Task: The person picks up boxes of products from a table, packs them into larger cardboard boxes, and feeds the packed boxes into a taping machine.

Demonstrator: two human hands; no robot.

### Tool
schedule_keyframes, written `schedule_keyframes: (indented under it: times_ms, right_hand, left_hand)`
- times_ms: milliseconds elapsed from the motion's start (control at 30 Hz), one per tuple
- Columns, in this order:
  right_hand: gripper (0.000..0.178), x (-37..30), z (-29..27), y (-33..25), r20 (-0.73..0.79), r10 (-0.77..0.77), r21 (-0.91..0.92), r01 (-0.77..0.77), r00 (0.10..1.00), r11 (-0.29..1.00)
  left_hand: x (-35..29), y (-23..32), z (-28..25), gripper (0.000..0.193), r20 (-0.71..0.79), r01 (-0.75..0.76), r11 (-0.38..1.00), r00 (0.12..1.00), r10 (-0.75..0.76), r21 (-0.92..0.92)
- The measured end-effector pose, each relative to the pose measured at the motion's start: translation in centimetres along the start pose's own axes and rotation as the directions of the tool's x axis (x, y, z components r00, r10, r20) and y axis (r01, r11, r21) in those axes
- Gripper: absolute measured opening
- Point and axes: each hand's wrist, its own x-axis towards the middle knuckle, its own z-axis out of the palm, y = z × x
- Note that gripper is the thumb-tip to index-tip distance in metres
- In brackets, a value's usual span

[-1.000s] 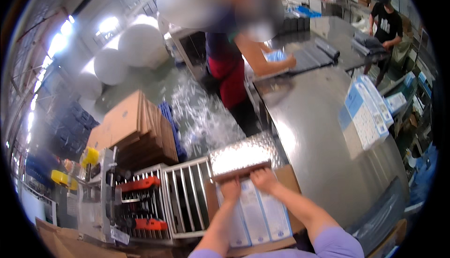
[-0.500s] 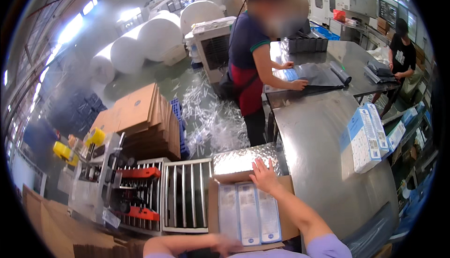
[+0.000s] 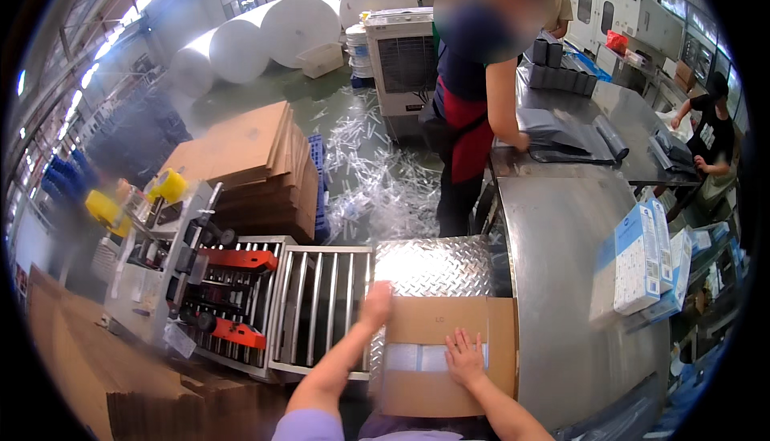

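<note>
A brown cardboard carton sits in front of me on a diamond-plate metal surface. Its far and near flaps lie folded inward, and a strip of white-and-blue packs shows in the gap between them. My right hand rests on the carton's top near that gap, fingers spread, holding nothing. At the carton's far left corner is my left hand, smeared by motion, so its fingers cannot be made out.
A roller conveyor and a carton-sealing machine with yellow tape rolls stand left. Stacked flat cartons lie beyond. Blue-and-white boxes stand on the steel table at right. A co-worker handles grey film at the far table.
The carton's flaps have come down over the packs. My left hand went from the near edge to the far left corner; my right hand came back from the far side onto the top.
</note>
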Motion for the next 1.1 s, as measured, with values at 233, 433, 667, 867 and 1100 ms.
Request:
schedule_keyframes:
  times_ms: [233, 433, 667, 867, 1100]
  right_hand:
    - [0.036, -14.8, -4.8, -1.2, 0.141, 0.799, 0.701, -0.629, 0.585, 0.337]
    - [0.055, -8.0, -1.5, 2.1, 0.496, 0.822, 0.855, -0.324, 0.281, -0.405]
    - [0.035, 0.8, -7.0, -4.0, 0.334, 0.083, 0.437, -0.232, 0.939, 0.869]
    - [0.043, -2.8, 0.5, -5.0, 0.212, 0.525, 0.124, -0.556, 0.824, 0.822]
    - [0.041, -1.8, 12.3, -6.6, 0.219, 0.586, 0.347, -0.623, 0.78, 0.701]
  left_hand:
    - [0.1, 3.7, 7.7, 0.041, 0.438, 0.103, 0.876, 0.835, -0.334, 0.471]
    - [-4.8, -0.6, -1.6, 0.037, 0.059, 0.323, 0.683, 0.88, -0.472, 0.655]
    - [-13.1, -3.4, -10.9, 0.043, -0.255, 0.586, 0.738, 0.811, -0.527, 0.335]
    - [-11.0, -1.3, -9.7, 0.04, -0.168, 0.784, 0.52, 0.594, -0.787, 0.338]
    - [-5.1, -8.3, -14.6, 0.038, -0.197, 0.638, 0.594, 0.745, -0.637, 0.49]
